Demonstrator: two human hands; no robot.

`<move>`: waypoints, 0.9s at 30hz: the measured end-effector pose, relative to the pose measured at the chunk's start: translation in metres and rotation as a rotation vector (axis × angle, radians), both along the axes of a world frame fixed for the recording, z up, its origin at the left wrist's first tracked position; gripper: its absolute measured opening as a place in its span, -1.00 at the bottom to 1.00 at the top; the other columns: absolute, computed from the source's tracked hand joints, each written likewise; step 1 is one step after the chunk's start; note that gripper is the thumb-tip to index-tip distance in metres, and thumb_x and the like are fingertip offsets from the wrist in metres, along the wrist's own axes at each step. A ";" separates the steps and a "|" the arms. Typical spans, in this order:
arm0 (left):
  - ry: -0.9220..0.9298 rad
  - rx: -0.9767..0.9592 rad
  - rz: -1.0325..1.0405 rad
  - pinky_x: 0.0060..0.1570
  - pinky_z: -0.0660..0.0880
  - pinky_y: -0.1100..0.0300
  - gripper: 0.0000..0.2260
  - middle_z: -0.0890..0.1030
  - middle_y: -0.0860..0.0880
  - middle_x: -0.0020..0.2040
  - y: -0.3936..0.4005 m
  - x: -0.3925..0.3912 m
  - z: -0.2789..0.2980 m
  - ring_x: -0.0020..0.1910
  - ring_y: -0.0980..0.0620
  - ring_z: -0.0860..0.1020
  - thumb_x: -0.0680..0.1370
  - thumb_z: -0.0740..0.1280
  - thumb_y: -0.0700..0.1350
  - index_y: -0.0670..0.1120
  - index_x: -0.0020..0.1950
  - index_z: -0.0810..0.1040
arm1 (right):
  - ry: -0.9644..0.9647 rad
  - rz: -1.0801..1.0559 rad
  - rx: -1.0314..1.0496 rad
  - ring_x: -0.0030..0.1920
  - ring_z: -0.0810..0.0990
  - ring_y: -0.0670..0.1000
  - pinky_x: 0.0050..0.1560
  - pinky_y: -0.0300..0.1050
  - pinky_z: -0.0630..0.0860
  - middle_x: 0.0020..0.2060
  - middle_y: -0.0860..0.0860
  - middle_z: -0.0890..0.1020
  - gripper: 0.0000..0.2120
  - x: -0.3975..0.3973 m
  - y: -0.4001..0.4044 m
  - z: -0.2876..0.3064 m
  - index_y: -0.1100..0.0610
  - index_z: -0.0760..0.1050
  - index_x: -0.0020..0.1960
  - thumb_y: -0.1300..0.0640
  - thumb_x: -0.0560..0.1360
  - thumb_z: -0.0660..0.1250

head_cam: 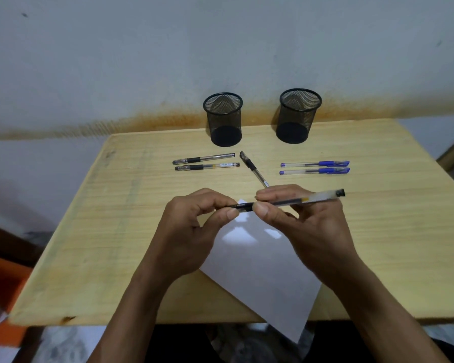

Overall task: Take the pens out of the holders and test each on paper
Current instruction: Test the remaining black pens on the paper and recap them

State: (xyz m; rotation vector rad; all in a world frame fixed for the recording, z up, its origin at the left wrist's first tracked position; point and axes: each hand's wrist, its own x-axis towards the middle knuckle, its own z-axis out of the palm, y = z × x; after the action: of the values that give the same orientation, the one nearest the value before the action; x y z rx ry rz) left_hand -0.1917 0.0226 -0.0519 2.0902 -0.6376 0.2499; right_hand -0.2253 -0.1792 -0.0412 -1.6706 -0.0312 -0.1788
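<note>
Now both hands pinch one pen (294, 200): left hand (194, 226) on the cap, right hand (307, 224) on the barrel. Pull the cap straight off, gently.

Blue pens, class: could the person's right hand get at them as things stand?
Probably not at once: the right hand grips a black pen with the left hand. The blue pens lie unobstructed.

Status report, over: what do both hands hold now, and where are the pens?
Left hand and right hand both pinch one black pen above the paper. Five pens on table, both holders empty. Nothing in the way.
</note>
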 end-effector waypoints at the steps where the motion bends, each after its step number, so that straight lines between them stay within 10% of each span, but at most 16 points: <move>1: 0.034 0.032 -0.002 -0.07 0.54 0.24 -0.85 0.67 0.16 -0.10 0.002 0.001 0.002 -0.08 0.13 0.64 0.55 0.36 -0.04 -0.04 0.01 0.69 | -0.005 0.002 0.055 -0.18 0.71 -0.16 -0.16 -0.36 0.57 -0.23 -0.07 0.75 -0.89 0.001 -0.004 0.003 0.05 0.70 -0.15 0.14 0.33 0.57; 4: 0.176 0.065 0.080 -0.05 0.48 0.31 -0.92 0.67 0.20 -0.12 0.009 0.004 0.006 -0.07 0.21 0.62 0.57 0.39 -0.01 0.07 -0.06 0.67 | -0.090 -0.077 0.086 -0.39 0.62 -0.14 -0.28 -0.32 0.53 -0.37 -0.02 0.71 -0.86 0.004 -0.021 0.012 0.08 0.70 -0.23 0.17 0.25 0.62; 11: 0.378 -0.289 0.190 -0.11 0.50 0.13 -0.89 0.68 0.00 -0.20 0.005 0.012 0.003 -0.18 0.08 0.58 0.56 0.42 -0.04 0.00 -0.14 0.68 | -0.321 -0.114 -0.739 -0.16 0.64 0.02 -0.15 -0.02 0.56 -0.21 -0.06 0.72 -0.84 0.011 -0.022 -0.011 0.05 0.74 -0.05 -0.01 0.47 0.47; 15: 0.352 -0.281 0.283 -0.11 0.51 0.29 -0.91 0.69 0.14 -0.15 -0.005 0.018 0.000 -0.11 0.22 0.62 0.56 0.40 0.00 0.03 -0.06 0.68 | -0.280 -0.139 -0.785 0.01 0.47 0.02 -0.05 -0.19 0.31 -0.15 -0.05 0.60 -0.89 0.021 -0.018 -0.027 0.04 0.64 -0.09 0.01 0.49 0.41; 21: 0.140 0.431 0.587 0.36 0.34 -0.03 -0.54 0.47 -0.10 0.44 0.029 0.029 -0.039 0.44 -0.10 0.37 0.55 0.35 0.16 -0.10 0.32 0.55 | 0.010 -0.441 -0.641 0.28 0.40 0.15 0.11 -0.10 0.27 0.06 0.02 0.54 -0.89 0.074 -0.026 -0.037 0.11 0.66 -0.20 0.10 0.47 0.46; 27: 0.189 0.627 0.560 0.49 0.12 -0.19 -0.35 0.32 -0.13 0.55 0.047 0.035 -0.068 0.56 -0.09 0.21 0.58 0.08 0.34 -0.08 0.47 0.42 | 0.126 -0.454 -0.823 0.34 0.33 0.13 0.27 0.09 0.35 0.16 0.02 0.56 -0.84 0.102 -0.008 -0.041 0.13 0.72 -0.15 0.05 0.46 0.44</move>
State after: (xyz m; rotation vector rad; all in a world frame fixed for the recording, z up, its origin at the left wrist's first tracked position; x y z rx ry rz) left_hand -0.1572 0.0695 -0.1198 2.8329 0.0170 0.1697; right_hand -0.1233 -0.1869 -0.0820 -2.4910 0.4247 -0.4437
